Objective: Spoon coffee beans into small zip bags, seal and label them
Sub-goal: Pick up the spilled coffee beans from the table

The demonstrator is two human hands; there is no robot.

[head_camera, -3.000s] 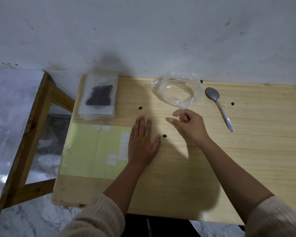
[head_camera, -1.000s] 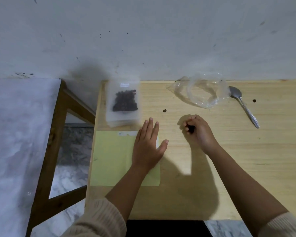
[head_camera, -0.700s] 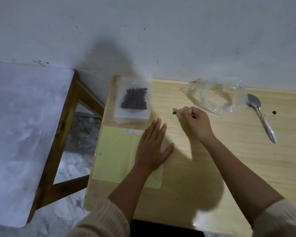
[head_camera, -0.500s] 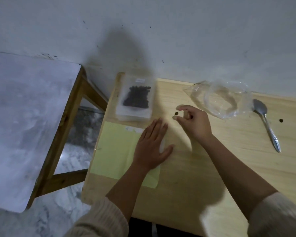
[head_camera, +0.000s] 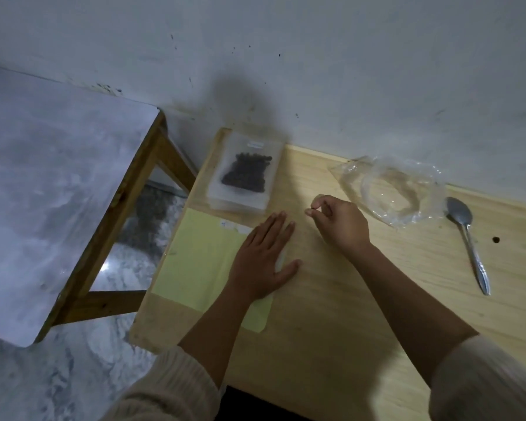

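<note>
A small zip bag of dark coffee beans (head_camera: 246,173) lies on a stack of bags at the wooden table's (head_camera: 340,323) far left corner. In front of it is a pale yellow label sheet (head_camera: 199,262); my left hand (head_camera: 263,256) rests flat on its right part, fingers straight. Just right of the bag stack, my right hand (head_camera: 339,221) has thumb and forefinger pinched together over the spot where a stray coffee bean lay; the bean itself is hidden. A metal spoon (head_camera: 468,238) lies to the right, beside a crumpled clear plastic bag (head_camera: 392,192).
One loose bean (head_camera: 496,239) sits right of the spoon. The table backs onto a white wall. A wooden-legged side table with a pale top (head_camera: 58,192) stands to the left, with marble floor below.
My right hand reached to the loose bean near the bag stack and closed its fingertips there; that bean is gone from the table. My left hand stayed on the label sheet. The camera shifted.
</note>
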